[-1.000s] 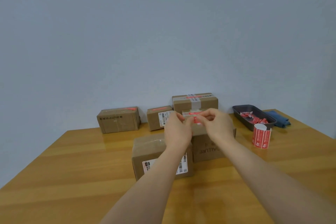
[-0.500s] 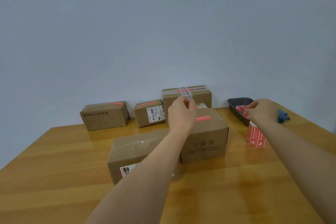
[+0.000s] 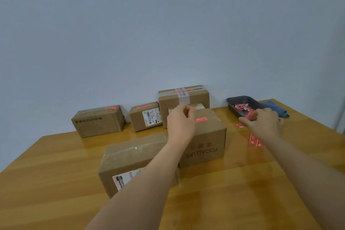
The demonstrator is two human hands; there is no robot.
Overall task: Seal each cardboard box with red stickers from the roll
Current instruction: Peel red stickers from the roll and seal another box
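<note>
Wooden tabletop [image 3: 56,183] carried everything, with a plain pale wall behind. Nearest lay a taped box [image 3: 130,162] on whose top no red sticker could be made out; it was judged to be next for sealing. Just behind it stood a printed box [image 3: 205,140] already marked with a red sticker [image 3: 200,119] on its top. The left hand [image 3: 180,124] was held over that box's top edge, fingers curled in, thumb and forefinger brought together; whether a scrap of backing was pinched there could not be told. To the right, the sticker roll [image 3: 255,141] stood on the tabletop, partly hidden by the right wrist. The right hand [image 3: 265,124] was stretched toward the dark tray [image 3: 231,101], fingers loosely spread, and a red scrap seemed to be touched at its fingertips, though blur left this unsure. A loose red piece [image 3: 239,125] lay just beside the tray. Farthest back, three boxes along the wall bore red stickers. The step was judged to be discarding waste; next a fresh sticker would need peeling from the roll.
</note>
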